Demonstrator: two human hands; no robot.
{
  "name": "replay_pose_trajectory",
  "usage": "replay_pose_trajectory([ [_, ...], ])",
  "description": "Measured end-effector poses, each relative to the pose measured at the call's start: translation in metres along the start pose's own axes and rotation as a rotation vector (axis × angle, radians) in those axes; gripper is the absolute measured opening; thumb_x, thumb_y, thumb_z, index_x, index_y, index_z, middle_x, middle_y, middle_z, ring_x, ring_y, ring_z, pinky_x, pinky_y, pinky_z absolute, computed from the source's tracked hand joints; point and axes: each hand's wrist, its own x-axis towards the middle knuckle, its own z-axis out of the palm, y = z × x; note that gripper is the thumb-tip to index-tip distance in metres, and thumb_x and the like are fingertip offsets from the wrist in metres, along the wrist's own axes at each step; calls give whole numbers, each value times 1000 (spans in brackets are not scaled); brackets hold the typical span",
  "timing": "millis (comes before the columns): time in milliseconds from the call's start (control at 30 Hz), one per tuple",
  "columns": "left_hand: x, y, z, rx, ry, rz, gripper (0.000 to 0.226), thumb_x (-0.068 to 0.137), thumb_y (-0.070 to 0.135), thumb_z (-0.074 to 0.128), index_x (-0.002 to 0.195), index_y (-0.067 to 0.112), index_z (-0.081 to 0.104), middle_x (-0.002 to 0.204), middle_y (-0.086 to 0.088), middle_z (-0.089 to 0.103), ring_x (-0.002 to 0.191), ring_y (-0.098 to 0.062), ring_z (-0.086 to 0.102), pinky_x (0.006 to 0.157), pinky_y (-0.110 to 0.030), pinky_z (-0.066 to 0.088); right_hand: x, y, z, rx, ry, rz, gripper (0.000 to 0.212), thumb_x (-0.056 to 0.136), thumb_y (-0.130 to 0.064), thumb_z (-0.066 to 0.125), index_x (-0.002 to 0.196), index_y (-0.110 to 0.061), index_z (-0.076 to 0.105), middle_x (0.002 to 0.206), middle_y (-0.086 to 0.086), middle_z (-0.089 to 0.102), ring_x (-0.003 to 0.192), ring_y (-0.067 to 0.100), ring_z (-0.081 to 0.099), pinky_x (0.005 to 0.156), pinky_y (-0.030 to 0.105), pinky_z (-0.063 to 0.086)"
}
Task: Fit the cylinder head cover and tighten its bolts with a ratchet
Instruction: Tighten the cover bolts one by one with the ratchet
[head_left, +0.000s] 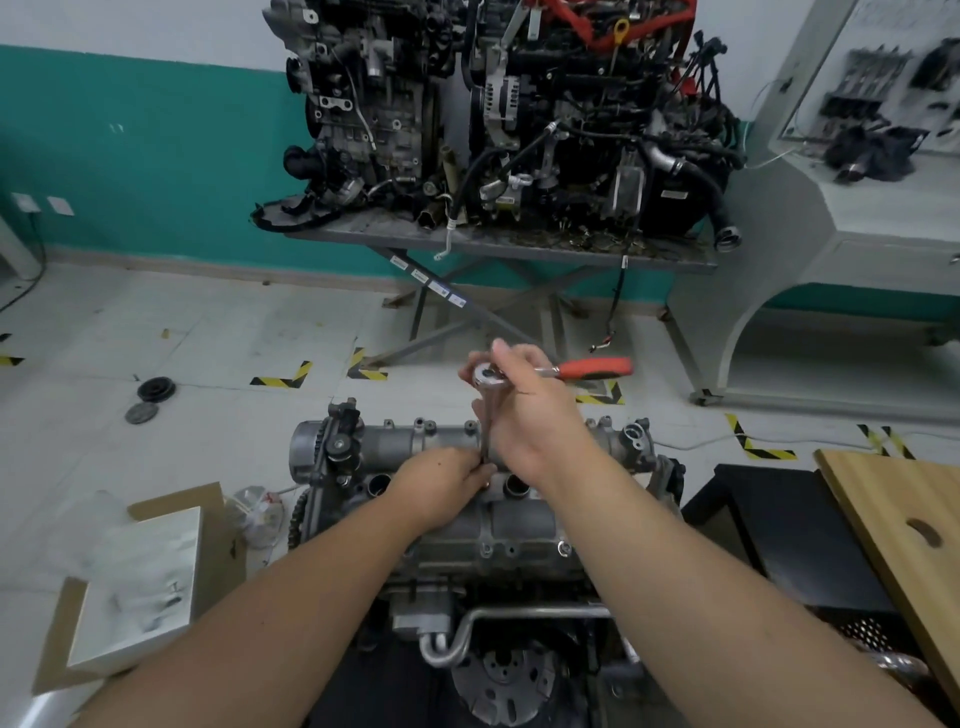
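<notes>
The cover (519, 519) sits on the engine, apparently seated: stiff cast metal, likely heavy. Above its centre, the right hand (524, 415) is closed round the ratchet (571, 370) head; the orange grip offers better leverage. The left hand (441, 483) pinches the extension (487, 431) at the cover.

Honestly can't read a thing here. The little white stickers (427, 279) on the stand's crossbar and the label (674, 195) on the far engine are way too blurry for me.
</notes>
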Motion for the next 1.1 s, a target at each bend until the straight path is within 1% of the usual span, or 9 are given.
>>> replay_pose_trajectory([
  [133, -7, 9, -5, 8, 19, -77, 31, 104, 29, 46, 115, 5, 63, 116, -18, 66, 108, -35, 62, 88, -41, 50, -9, 18, -1, -811, -42, -550, 25, 99, -30, 57, 120, -35, 69, 141, -6, 57, 130, 7, 50, 107, 30, 41],
  [267, -12, 21, -8, -164, 268, -17, 35, 102, 10, 43, 132, -3, 55, 135, -20, 58, 120, -28, 57, 98, -23, 43, -3, 13, -6, -1526, -153, -1107, 32, 81, 2, 62, 108, -11, 75, 129, 12, 65, 120, 34, 59, 92, 44, 45],
  [367, -9, 17, -8, 27, 155, 30, 29, 106, 30, 40, 116, 14, 63, 116, -9, 69, 104, -26, 63, 76, -34, 43, 0, -6, -5, -1839, -146, -1096, 23, 83, -5, 60, 101, -11, 73, 99, 6, 69, 95, 31, 64, 86, 41, 45],
  [533, -1, 4, -1, 74, 21, -16, 36, 105, 41, 38, 121, 16, 60, 116, -8, 68, 106, -29, 63, 75, -33, 42, -1, -25, -3, -2015, -244, -837, 42, 100, -45, 38, 127, -21, 58, 114, -2, 60, 105, 23, 54, 95, 40, 36],
  [700, 3, -4, 5, 10, 19, -32, 33, 105, 48, 36, 102, 22, 56, 102, -2, 66, 100, -26, 62, 71, -33, 38, 0, -37, 12, -2115, -348, -688, 47, 104, -46, 25, 137, -21, 49, 120, -1, 57, 109, 23, 54, 92, 41, 41],
  [867, 0, -5, 6, 41, 53, -4, 31, 103, 51, 38, 85, 30, 52, 95, 0, 67, 90, -22, 63, 65, -32, 38, 3, -49, 26, -1782, -270, -257, 31, 104, -33, 36, 81, -22, 55, 75, -2, 60, 78, 26, 62, 60, 35, 45],
  [967, -1, -3, 4, 69, 63, 17, 32, 103, 52, 39, 88, 28, 56, 96, -2, 69, 92, -24, 64, 65, -33, 37, 1, -38, 20, -712, -50, 171, 16, 100, -15, 45, 90, -7, 56, 68, 5, 71, 73, 25, 72, 86, 42, 54],
  [1033, -2, -3, 5, 68, 61, 12, 32, 103, 50, 40, 92, 25, 58, 100, -5, 70, 95, -27, 64, 66, -34, 37, -3, -26, 13, -22, 86, 235, 14, 98, -7, 48, 84, -8, 51, 64, 4, 67, 75, 24, 70, 71, 31, 56],
  [1100, -1, -2, 5, 67, 52, 9, 30, 103, 48, 40, 85, 28, 51, 98, -5, 70, 93, -27, 64, 65, -33, 36, -4, -8, 6, 239, 168, 137, 18, 97, -7, 52, 81, -13, 52, 71, 4, 67, 79, 21, 67, 60, 24, 48],
])
